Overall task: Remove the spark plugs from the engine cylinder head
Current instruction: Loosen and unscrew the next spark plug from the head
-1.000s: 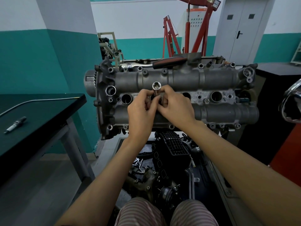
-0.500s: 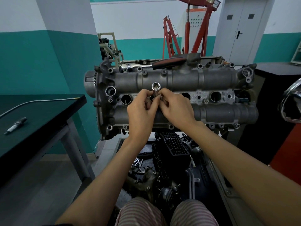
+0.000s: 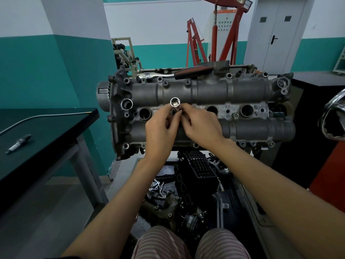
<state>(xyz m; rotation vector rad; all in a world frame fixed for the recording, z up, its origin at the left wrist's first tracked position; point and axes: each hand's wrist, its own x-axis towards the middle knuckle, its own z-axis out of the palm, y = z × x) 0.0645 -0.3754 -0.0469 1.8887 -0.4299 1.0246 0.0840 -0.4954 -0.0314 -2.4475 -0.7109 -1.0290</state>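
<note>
The grey engine cylinder head (image 3: pixel 242 90) stands in front of me with a row of round plug wells across its middle. A shiny long socket (image 3: pixel 175 104) sticks up out of the second well from the left. My left hand (image 3: pixel 160 130) and my right hand (image 3: pixel 200 126) both pinch the socket's shaft just below its open top. The well under my fingers is hidden, and no spark plug shows in it. The wells at the left (image 3: pixel 144 113) and right (image 3: pixel 246 110) look dark inside. One removed spark plug (image 3: pixel 18 143) lies on the dark table at the left.
A ratchet with a black and red handle (image 3: pixel 192 71) lies on the back edge of the head. The dark table (image 3: pixel 48 128) also carries a thin bent rod (image 3: pixel 46 116). Engine parts (image 3: pixel 196 176) fill the floor below. A red engine crane (image 3: pixel 224 34) stands behind.
The fingers of both hands have shifted slightly round the socket, which stays upright in the same well. Nothing else has moved.
</note>
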